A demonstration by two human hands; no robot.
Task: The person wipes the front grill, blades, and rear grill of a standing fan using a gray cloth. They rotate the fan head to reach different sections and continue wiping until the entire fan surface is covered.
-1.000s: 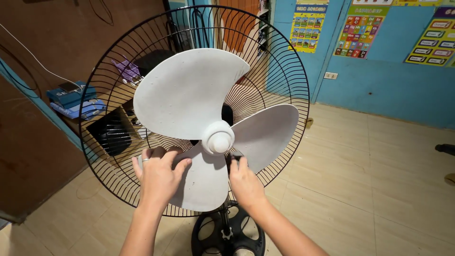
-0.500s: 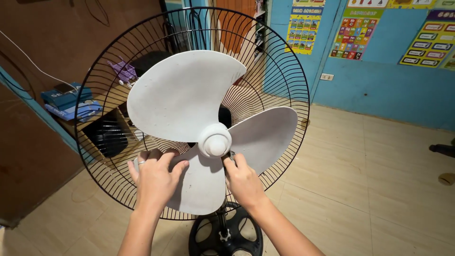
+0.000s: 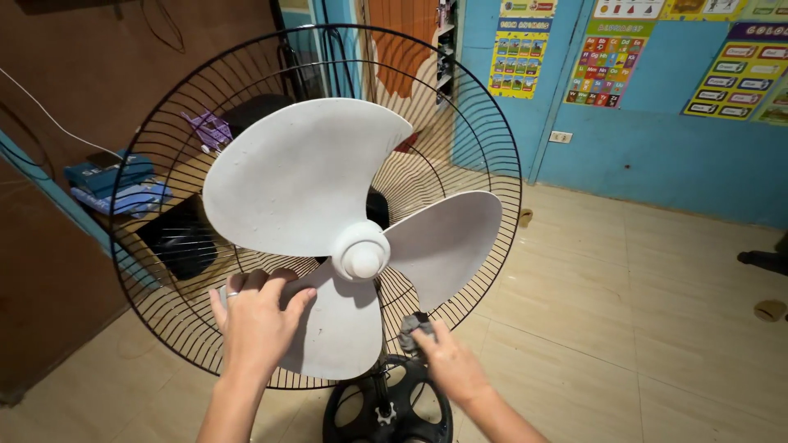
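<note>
A stand fan faces me with its front guard off. Its white three-blade propeller sits on a round white hub cap inside the black wire rear guard. My left hand presses flat on the lower blade, fingers spread. My right hand is lower right, below the right blade, pinching a small dark grey cloth close to the guard's lower wires.
The fan's black round base stands on a beige tiled floor. Folded blue cloth lies on a shelf at left beside a brown wall. A blue wall with colourful posters is behind.
My right hand has dropped from the hub area down and right with the cloth. My left hand stays on the lower blade. The view has shifted slightly.
</note>
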